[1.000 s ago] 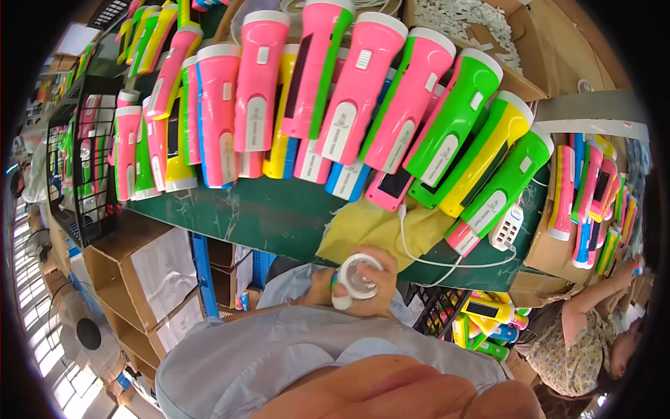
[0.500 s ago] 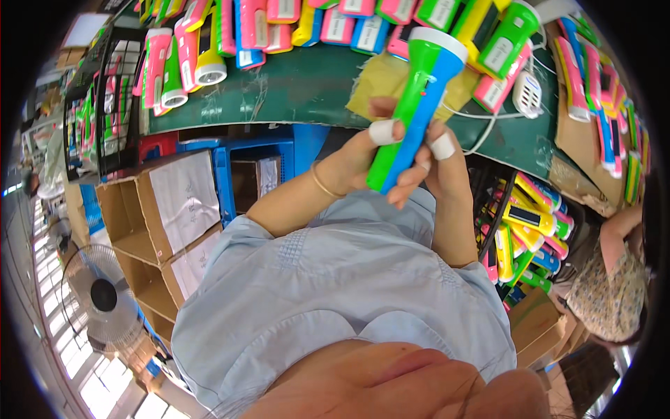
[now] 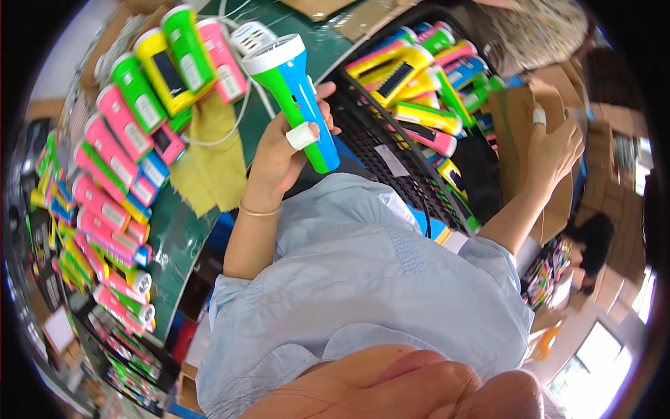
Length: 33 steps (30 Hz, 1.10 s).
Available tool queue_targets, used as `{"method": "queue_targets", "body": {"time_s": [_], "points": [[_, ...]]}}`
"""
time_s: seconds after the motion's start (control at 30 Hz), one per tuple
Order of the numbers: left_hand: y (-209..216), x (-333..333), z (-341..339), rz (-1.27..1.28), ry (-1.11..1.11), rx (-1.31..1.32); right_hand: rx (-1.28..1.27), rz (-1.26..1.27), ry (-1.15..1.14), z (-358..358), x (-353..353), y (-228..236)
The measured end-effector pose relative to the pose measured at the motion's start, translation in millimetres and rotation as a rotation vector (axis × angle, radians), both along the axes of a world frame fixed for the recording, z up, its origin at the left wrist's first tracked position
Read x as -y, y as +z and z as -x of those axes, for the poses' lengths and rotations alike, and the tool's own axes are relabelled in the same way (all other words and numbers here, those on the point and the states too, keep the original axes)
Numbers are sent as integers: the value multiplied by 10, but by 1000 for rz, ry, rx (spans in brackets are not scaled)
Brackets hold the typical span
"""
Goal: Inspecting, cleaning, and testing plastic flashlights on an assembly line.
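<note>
My left hand is wrapped round a flashlight with a green and blue body and a white head. The flashlight stands tilted, its head pointing up and away, above the gap between table and basket. White tape circles the thumb. Off to the right, my right hand is empty, its fingers apart and a little bent, at a cardboard box; white tape is on one of its fingers. Whether its fingertips touch the box, I cannot tell. Between my hands is a black plastic basket heaped with colourful flashlights.
On the green table at left lie many pink, green, yellow and blue flashlights in rows. A yellow cloth and a white multi-port charger with cables are near my left hand. Another person's patterned clothing shows beyond the basket.
The view has swung right. My right hand has let go of the flashlight and moved out to the cardboard box; my left hand keeps hold of it.
</note>
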<state>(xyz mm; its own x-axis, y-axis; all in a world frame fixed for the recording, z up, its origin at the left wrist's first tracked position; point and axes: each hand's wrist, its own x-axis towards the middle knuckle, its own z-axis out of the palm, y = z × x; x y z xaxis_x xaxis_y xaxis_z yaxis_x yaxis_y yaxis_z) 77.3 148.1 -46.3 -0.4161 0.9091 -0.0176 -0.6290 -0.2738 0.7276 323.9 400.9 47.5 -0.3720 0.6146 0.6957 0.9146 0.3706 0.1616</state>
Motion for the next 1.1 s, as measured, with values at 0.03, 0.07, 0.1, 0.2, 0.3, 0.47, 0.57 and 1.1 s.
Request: {"method": "queue_targets", "body": {"time_s": [0.03, 0.07, 0.1, 0.2, 0.3, 0.47, 0.57, 1.1], "points": [[68, -76, -47, 28, 8, -23, 61, 17, -120, -251, 31, -11], [57, -121, -54, 25, -17, -18, 92, 119, -228, -446, 72, -73], [37, -155, -52, 24, -34, -13, 120, 224, -328, -628, 113, -155], [18, -216, -1, -159, -214, 289, 158, 508, -553, -1244, 84, -539], [39, -231, -34, -226, -199, 411, 93, 502, -656, -1626, -75, -775], [92, -165, 19, -256, -230, 374, 110, 328, -457, -1778, -213, -594], [125, -86, 61, -332, -241, 448, 129, 353, -395, -1327, -72, -143], [122, 189, 246, -234, -103, 465, -66, 217, 395, 685, -351, 1186]]}}
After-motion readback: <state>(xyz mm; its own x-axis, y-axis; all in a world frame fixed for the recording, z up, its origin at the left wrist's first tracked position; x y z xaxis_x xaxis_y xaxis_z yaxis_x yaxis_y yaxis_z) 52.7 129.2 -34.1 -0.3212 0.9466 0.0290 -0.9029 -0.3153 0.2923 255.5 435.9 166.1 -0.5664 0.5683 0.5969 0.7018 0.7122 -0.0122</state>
